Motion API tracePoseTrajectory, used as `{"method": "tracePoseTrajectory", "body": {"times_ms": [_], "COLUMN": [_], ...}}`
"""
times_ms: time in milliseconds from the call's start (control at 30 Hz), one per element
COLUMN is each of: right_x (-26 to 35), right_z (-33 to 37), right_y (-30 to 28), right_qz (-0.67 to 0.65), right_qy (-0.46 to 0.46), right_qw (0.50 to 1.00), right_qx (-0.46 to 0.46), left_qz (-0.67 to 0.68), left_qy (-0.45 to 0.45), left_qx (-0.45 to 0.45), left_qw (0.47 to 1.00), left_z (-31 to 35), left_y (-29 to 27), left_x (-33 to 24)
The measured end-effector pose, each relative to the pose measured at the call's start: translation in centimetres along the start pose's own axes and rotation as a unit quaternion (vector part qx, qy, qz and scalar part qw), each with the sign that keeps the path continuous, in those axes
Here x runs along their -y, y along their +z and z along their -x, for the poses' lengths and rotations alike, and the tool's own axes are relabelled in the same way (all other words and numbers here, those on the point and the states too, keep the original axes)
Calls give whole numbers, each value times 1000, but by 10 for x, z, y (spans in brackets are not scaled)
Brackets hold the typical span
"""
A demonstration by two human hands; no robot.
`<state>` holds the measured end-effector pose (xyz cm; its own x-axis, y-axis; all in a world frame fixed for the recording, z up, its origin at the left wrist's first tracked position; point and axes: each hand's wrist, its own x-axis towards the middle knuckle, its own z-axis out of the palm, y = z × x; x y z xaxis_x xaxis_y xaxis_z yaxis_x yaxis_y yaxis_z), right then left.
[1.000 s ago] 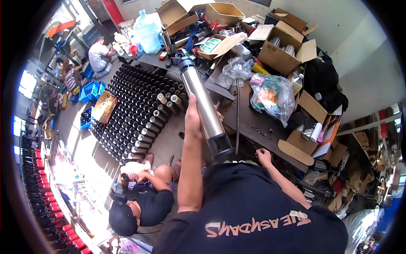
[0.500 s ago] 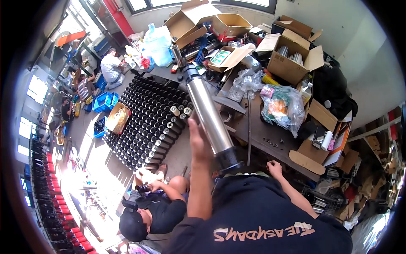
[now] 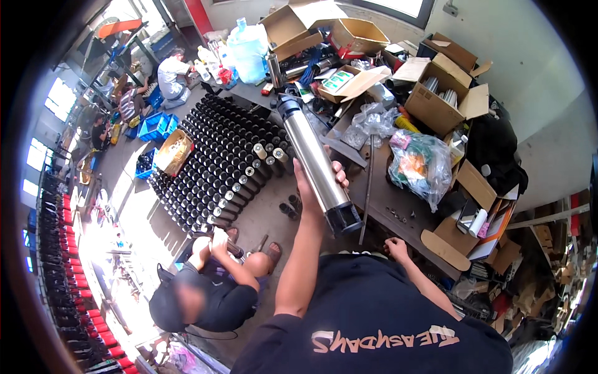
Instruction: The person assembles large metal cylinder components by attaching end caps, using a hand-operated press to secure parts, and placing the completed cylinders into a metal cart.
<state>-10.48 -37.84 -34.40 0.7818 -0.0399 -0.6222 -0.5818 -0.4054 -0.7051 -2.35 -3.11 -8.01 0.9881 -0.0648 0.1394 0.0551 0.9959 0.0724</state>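
A thick silvery metal cylinder (image 3: 314, 163) with black end fittings slants across the middle of the view. My left hand (image 3: 308, 187) is wrapped around it from below, thumb on the near side and fingertips showing past its right edge. The cylinder's upper end comes in front of the cluttered workbench (image 3: 398, 218). By the bench's front edge is my right hand (image 3: 397, 248), its fingers curled in. Whatever those fingers may hold is hidden. A long thin metal rod (image 3: 369, 187) lies between the cylinder and a clear plastic bag (image 3: 421, 165) of parts.
Many black cylinders (image 3: 218, 162) stand in rows on the floor to the left. Close by, a co-worker in a black cap (image 3: 163, 305) crouches, holding a dark cylindrical part. Open cardboard boxes (image 3: 439, 93) crowd the bench; blue crates (image 3: 154, 126) sit beyond the rows.
The cylinder has turned slightly in my left hand's grasp, and my fingertips now show around it. My right hand has shifted a little left. The co-worker has leaned lower.
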Motion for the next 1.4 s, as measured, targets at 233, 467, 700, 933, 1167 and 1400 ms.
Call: {"method": "tracePoseTrajectory", "body": {"times_ms": [233, 467, 700, 933, 1167, 1400], "right_x": [33, 20, -5, -27, -74, -69], "right_z": [1, -13, -23, -12, -1, 11], "right_y": [13, 19, 21, -4, -45, -46], "right_qz": [7, 17, 37, 204, 263, 231], "right_qy": [13, 21, 9, -6, 69, 108], "right_qw": [999, 998, 996, 979, 959, 964], "right_qx": [49, 65, 81, -15, -83, -69], "left_qz": [-286, -291, -8, -91, -275, -300], "left_qy": [-14, -8, 24, 39, -4, -5], "left_qx": [-252, -250, -8, -61, -208, -212], "left_qw": [925, 923, 1000, 993, 939, 930], "left_z": [-1, 6, 3, 9, 15, 12], "left_y": [39, 32, 20, 33, 45, 54], "left_x": [-20, -26, -6, -9, -11, -8]}}
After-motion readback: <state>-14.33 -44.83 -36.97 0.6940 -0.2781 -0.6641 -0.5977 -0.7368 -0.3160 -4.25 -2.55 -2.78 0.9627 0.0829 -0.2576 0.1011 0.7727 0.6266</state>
